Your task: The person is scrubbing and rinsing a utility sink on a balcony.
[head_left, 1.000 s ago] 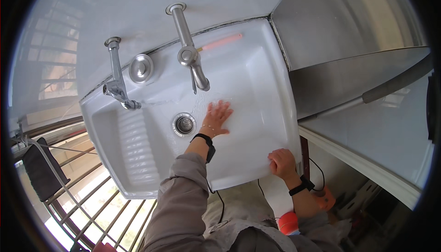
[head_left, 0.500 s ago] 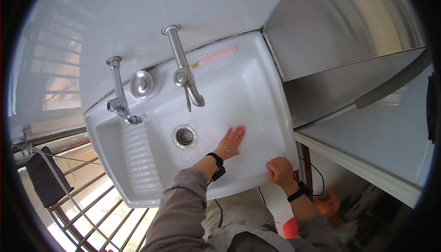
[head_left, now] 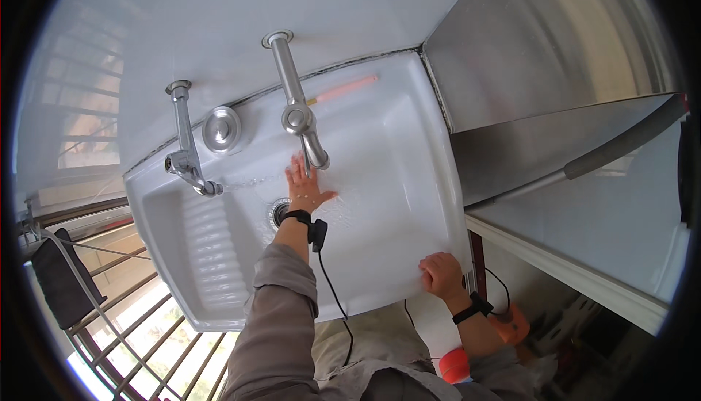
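Observation:
My left hand (head_left: 307,191) is open with fingers spread, palm down over the white sink's (head_left: 380,255) basin. Its fingertips reach below the spout of the middle tap (head_left: 296,118), and the wrist partly covers the drain (head_left: 278,213). A thin stream of water (head_left: 255,181) runs from the left tap (head_left: 191,174) toward this hand, and wet streaks spread on the basin beside it. My right hand (head_left: 442,275) rests at the sink's front right rim, its fingers curled in and nothing visible in them. Both wrists wear black bands.
A round metal drain cover (head_left: 221,129) and a slim pink stick (head_left: 347,90) with a yellowish end lie along the back ledge. Ribbed washboard (head_left: 213,255) forms the basin's left side. To the right are a metal panel (head_left: 540,43) and a grey-sleeved handle (head_left: 621,138).
My left hand has moved left and away from me, from the basin's right part to beneath the middle tap. The drain is now partly covered. My right hand has stayed at the rim.

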A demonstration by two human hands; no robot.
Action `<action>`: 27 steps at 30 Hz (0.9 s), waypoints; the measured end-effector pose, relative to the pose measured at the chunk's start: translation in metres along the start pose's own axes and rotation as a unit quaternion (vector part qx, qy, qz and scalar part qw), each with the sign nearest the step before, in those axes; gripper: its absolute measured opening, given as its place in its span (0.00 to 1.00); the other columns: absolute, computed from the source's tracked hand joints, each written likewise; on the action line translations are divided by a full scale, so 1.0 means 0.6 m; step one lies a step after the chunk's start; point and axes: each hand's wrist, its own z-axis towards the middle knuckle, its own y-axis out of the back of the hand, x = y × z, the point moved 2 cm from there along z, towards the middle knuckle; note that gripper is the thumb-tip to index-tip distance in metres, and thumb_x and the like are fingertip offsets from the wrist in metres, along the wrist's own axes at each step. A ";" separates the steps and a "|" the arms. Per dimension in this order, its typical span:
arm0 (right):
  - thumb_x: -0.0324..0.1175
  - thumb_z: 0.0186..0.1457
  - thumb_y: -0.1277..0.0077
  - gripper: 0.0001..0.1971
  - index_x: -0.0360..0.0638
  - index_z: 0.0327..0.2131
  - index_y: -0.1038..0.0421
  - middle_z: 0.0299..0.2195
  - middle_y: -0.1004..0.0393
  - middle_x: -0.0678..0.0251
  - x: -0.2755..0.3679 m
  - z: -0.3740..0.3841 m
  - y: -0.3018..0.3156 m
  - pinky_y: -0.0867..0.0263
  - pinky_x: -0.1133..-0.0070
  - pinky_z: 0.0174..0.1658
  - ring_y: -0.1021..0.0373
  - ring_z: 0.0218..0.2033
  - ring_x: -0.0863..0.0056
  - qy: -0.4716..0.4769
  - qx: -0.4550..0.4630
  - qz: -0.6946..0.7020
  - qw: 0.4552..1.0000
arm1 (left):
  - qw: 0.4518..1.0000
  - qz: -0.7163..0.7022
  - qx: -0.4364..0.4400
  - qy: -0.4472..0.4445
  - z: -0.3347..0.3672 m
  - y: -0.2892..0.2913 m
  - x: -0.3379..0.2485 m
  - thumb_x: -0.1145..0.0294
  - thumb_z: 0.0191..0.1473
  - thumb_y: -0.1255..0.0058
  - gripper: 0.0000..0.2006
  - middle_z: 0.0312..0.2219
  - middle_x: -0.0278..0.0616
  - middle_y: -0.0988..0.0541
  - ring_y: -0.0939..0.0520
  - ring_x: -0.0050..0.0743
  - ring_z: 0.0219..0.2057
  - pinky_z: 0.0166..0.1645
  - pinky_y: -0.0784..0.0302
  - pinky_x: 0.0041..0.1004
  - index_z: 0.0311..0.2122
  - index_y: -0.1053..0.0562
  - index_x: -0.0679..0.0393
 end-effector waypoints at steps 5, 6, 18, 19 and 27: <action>0.26 0.31 0.55 0.06 0.44 0.21 0.35 0.20 0.33 0.66 0.002 -0.005 0.000 0.38 0.74 0.30 0.34 0.25 0.68 0.008 -0.017 0.001 1.000 | 0.997 -0.026 0.023 0.074 -0.153 -0.075 0.135 0.40 0.31 0.44 0.57 0.58 0.59 0.67 0.66 0.62 0.58 0.57 0.58 0.53 0.58 0.64 0.62; 0.25 0.31 0.55 0.06 0.44 0.21 0.35 0.20 0.33 0.66 0.004 -0.005 0.002 0.38 0.74 0.30 0.34 0.25 0.68 0.013 -0.020 -0.001 1.000 | 0.995 -0.055 0.046 0.070 -0.176 -0.090 0.156 0.41 0.32 0.44 0.58 0.57 0.59 0.68 0.66 0.64 0.58 0.56 0.55 0.53 0.58 0.65 0.63; 0.29 0.48 0.57 0.10 0.38 0.34 0.29 0.32 0.28 0.62 0.148 0.178 -0.054 0.35 0.78 0.39 0.30 0.35 0.72 -0.233 -0.016 0.338 0.912 | 0.534 -0.822 -0.071 0.184 -0.173 0.135 0.144 0.59 0.54 0.63 0.16 0.43 0.42 0.28 0.32 0.34 0.47 0.50 0.41 0.35 0.42 0.34 0.57; 0.30 0.51 0.58 0.11 0.38 0.36 0.30 0.34 0.28 0.64 0.191 0.225 -0.053 0.36 0.80 0.40 0.31 0.35 0.76 -0.220 -0.013 0.402 0.889 | 0.440 -0.880 -0.068 0.168 -0.169 0.150 0.142 0.59 0.54 0.65 0.15 0.44 0.42 0.29 0.33 0.35 0.48 0.50 0.42 0.35 0.42 0.34 0.57; 0.46 0.57 0.66 0.24 0.31 0.42 0.36 0.40 0.31 0.57 0.283 0.441 -0.211 0.38 0.76 0.46 0.34 0.42 0.70 -0.366 -0.044 0.801 0.471 | 0.161 -0.963 -0.164 0.144 -0.151 0.198 0.126 0.52 0.57 0.77 0.23 0.47 0.43 0.33 0.37 0.40 0.52 0.56 0.45 0.39 0.41 0.35 0.59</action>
